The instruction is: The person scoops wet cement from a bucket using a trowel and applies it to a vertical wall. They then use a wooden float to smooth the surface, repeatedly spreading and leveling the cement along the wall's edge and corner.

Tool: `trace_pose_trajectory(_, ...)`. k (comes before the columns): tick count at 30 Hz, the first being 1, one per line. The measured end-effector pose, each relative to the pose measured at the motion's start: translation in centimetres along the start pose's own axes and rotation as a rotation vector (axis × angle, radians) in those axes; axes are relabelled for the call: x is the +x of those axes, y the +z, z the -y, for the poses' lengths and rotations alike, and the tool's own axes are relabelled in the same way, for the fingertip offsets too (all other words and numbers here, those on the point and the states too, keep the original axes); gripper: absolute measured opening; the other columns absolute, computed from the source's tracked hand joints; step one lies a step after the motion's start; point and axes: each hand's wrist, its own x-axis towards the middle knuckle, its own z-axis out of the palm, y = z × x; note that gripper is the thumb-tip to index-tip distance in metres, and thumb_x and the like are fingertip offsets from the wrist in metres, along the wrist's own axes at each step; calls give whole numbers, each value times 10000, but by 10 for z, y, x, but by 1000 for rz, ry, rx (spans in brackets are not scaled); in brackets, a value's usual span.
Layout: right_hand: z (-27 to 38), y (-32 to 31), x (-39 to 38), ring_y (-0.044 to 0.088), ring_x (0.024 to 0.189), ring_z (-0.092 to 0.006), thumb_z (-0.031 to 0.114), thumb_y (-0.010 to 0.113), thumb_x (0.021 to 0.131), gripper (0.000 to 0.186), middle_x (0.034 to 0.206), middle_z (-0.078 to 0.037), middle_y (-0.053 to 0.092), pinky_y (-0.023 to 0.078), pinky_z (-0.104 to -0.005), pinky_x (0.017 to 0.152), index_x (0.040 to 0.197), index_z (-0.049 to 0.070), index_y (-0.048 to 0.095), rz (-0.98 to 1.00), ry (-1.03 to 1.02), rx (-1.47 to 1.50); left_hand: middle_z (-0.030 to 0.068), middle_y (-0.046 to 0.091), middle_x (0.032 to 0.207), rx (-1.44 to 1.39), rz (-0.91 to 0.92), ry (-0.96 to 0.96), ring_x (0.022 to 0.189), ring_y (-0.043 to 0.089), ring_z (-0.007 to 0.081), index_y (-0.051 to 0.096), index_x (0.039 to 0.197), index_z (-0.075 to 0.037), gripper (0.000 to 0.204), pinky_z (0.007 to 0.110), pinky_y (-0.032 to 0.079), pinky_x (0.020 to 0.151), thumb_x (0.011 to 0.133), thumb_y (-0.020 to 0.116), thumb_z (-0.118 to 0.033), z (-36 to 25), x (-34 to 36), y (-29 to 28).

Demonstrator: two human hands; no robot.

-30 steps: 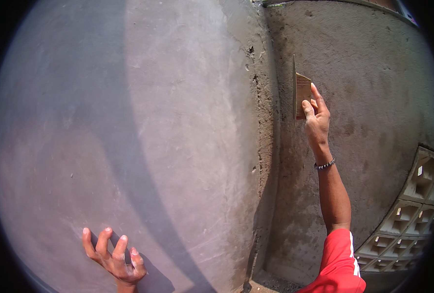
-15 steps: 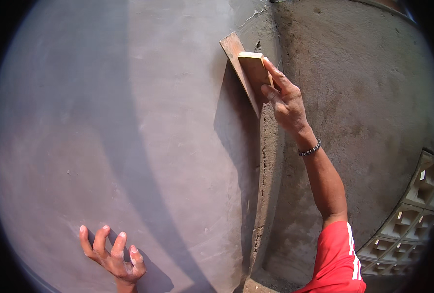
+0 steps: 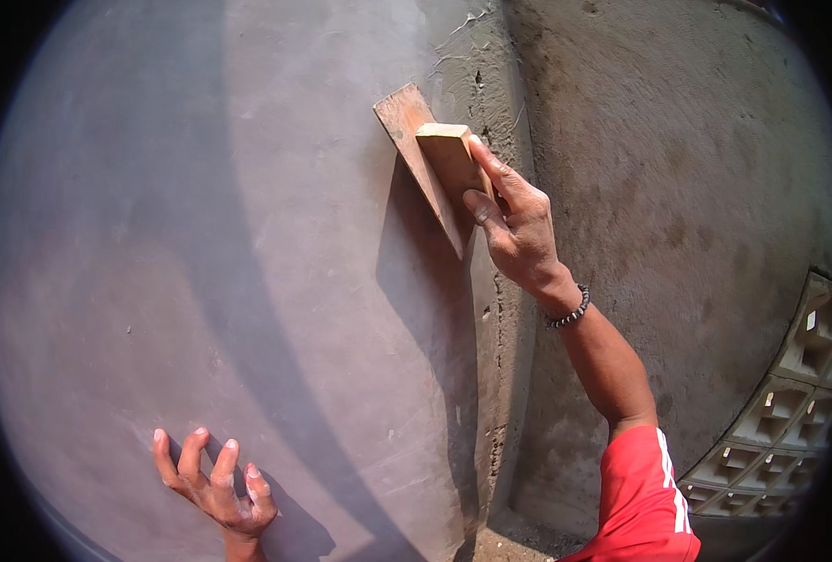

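Note:
My right hand (image 3: 519,225) is closed round the block handle of a wooden plastering float (image 3: 423,161). The float is tilted, its flat board close to the grey plastered wall (image 3: 322,187) beside a rough vertical corner edge (image 3: 496,375). Whether the whole board touches the wall I cannot tell. At the lower left, my left hand (image 3: 217,487) is raised before the same wall with fingers apart and curled, pale dust on them, and holds nothing.
To the right of the corner runs a second, rougher brown wall (image 3: 660,178). Pale ventilation blocks with square openings (image 3: 781,412) stand at the lower right. Gritty debris (image 3: 519,543) lies at the corner's foot. Shadows of my arms fall across the left wall.
My right hand and the float have moved left and a little down, off the corner edge onto the flat wall. My left hand has hardly moved.

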Motion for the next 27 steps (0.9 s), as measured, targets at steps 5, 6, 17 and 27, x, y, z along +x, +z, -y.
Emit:
trace_pose_trajectory(5, -37, -54, 53, 656, 1051, -179, 57, 582, 915, 476, 1142, -144, 671, 565, -316, 844, 1383, 97, 511, -372, 166, 67, 185, 505, 1227, 71, 10, 95, 1356, 251, 480, 590, 1063, -64, 298, 544, 379, 978, 794, 499, -155, 0, 6, -5)
trace_pose_trajectory(6, -48, -68, 78, 667, 1017, -163, 89, 589, 916, 470, 1100, -144, 683, 575, -303, 790, 1381, 96, 515, -367, 211, -19, 194, 503, 1222, 97, 15, 117, 1358, 247, 475, 585, 1066, -55, 311, 520, 417, 949, 780, 497, -140, 0, 7, -6)
trace_pose_trajectory(17, -90, -81, 129, 611, 1155, -304, 172, 617, 875, 476, 1255, -185, 618, 480, -366, 994, 1341, 99, 556, -109, 240, -396, 185, 484, 1254, 96, 14, 82, 1374, 244, 456, 576, 1087, -60, 322, 513, 417, 958, 786, 492, -138, -1, 3, 1)
trace_pose_trajectory(27, -58, -58, -137, 602, 1161, -312, 4, 586, 876, 549, 1309, -201, 575, 492, -383, 977, 1408, 38, 454, -80, 359, -345, 190, 480, 1279, 78, 3, 96, 1358, 252, 493, 600, 1080, -62, 299, 446, 494, 821, 817, 501, -162, -3, 6, 0)
